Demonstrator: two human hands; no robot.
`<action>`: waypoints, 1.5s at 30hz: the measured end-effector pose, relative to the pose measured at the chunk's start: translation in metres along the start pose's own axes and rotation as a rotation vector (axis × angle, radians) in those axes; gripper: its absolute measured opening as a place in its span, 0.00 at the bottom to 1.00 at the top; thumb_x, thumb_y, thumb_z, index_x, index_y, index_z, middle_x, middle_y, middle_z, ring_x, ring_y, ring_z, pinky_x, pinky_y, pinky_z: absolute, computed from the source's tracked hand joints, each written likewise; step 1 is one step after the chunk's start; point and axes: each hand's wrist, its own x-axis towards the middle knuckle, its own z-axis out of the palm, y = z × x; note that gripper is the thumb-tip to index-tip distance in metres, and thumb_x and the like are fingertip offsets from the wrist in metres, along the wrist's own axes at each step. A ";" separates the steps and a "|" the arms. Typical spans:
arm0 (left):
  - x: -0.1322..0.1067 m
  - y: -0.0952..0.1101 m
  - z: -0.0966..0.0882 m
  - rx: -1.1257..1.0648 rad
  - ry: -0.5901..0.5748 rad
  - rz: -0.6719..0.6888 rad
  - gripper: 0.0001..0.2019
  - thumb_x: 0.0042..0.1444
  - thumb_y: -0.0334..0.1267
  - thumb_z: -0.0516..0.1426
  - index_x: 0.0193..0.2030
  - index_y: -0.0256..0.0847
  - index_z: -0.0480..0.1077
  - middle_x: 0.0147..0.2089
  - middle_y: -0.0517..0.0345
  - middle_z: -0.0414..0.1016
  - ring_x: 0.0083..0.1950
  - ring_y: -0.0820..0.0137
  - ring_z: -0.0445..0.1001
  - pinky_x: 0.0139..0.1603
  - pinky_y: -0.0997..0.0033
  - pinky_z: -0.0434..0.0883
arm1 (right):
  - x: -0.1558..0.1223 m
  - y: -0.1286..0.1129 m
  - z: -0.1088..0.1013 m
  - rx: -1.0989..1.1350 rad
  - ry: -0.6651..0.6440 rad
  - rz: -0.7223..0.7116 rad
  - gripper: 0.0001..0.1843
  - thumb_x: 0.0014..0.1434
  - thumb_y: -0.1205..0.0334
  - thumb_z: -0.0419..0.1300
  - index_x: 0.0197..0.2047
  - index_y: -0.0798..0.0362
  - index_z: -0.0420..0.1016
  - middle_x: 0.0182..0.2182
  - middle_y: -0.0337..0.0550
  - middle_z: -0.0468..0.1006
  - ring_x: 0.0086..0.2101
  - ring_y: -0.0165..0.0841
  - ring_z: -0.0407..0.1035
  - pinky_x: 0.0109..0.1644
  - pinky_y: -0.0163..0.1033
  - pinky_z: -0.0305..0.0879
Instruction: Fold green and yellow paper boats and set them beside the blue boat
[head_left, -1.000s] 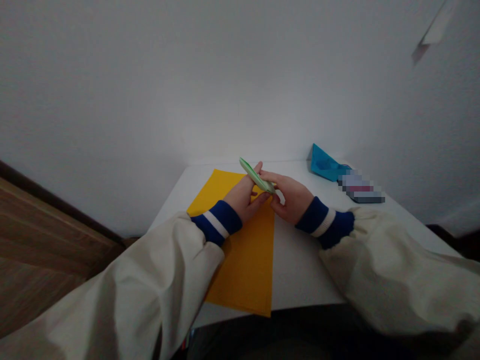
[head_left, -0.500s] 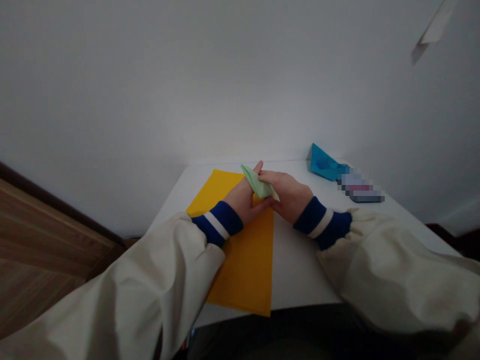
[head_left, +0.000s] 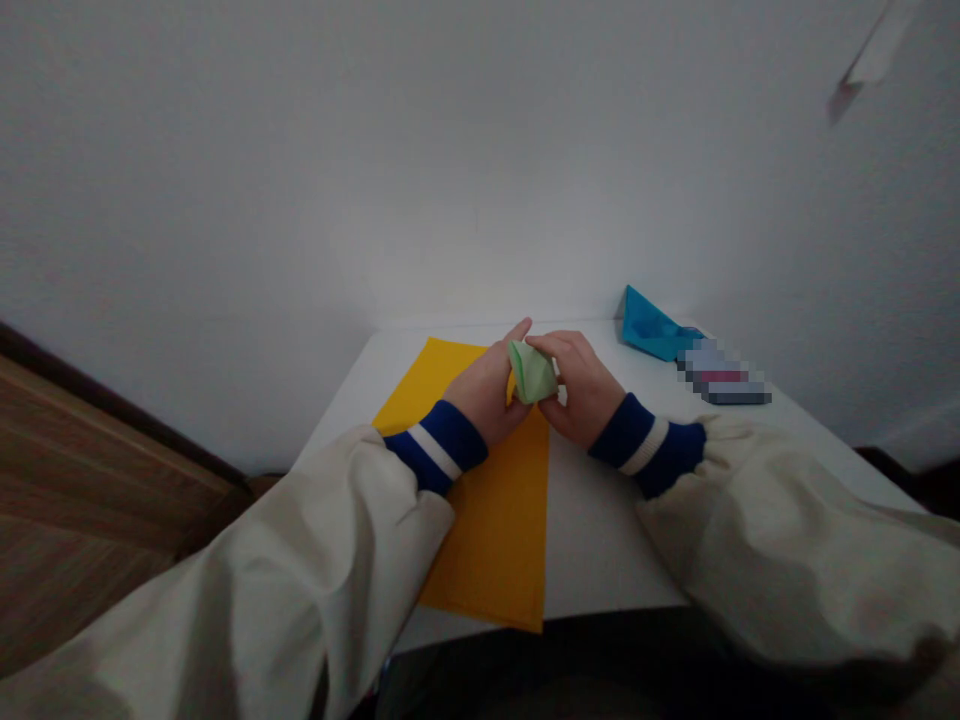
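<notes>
Between my two hands is a folded piece of light green paper [head_left: 535, 374], held above the table with its layers slightly parted at the left. My left hand [head_left: 484, 392] grips its left side, the thumb low near the bottom edge and one finger pointing up behind. From the right, my right hand [head_left: 581, 385] pinches the paper with fingertips at its top and thumb below. Under the hands lies a flat orange-yellow sheet [head_left: 495, 540], partly covered by my left sleeve.
A blue folded paper boat [head_left: 651, 328] stands at the back right, touching a blurred-out phone-like object [head_left: 720, 375]. The white table [head_left: 600, 550] meets a pale wall [head_left: 480, 170]. Wooden furniture [head_left: 90, 480] is at the left.
The green paper has turned from lying slantwise to a more upright, fuller shape and shifted slightly right. My right fingers have moved round to its right side.
</notes>
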 end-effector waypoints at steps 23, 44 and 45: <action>-0.003 -0.010 -0.001 0.055 0.077 0.163 0.36 0.47 0.31 0.56 0.63 0.38 0.47 0.49 0.48 0.64 0.50 0.62 0.65 0.52 0.57 0.64 | -0.008 0.010 0.000 0.106 0.026 -0.043 0.25 0.48 0.72 0.56 0.49 0.49 0.58 0.50 0.52 0.63 0.52 0.41 0.59 0.48 0.53 0.66; -0.008 -0.035 -0.013 0.430 -0.334 0.454 0.11 0.59 0.33 0.51 0.32 0.43 0.74 0.34 0.57 0.75 0.44 0.66 0.69 0.44 0.66 0.67 | -0.021 0.051 -0.010 -0.072 -0.452 -0.319 0.12 0.53 0.73 0.54 0.33 0.49 0.75 0.33 0.37 0.79 0.46 0.34 0.68 0.54 0.46 0.64; -0.007 -0.034 -0.014 0.445 -0.339 0.456 0.11 0.59 0.33 0.51 0.32 0.43 0.74 0.33 0.58 0.76 0.45 0.66 0.69 0.44 0.65 0.67 | -0.022 0.051 -0.010 -0.085 -0.476 -0.321 0.12 0.53 0.73 0.54 0.33 0.49 0.75 0.32 0.37 0.80 0.46 0.34 0.68 0.54 0.46 0.64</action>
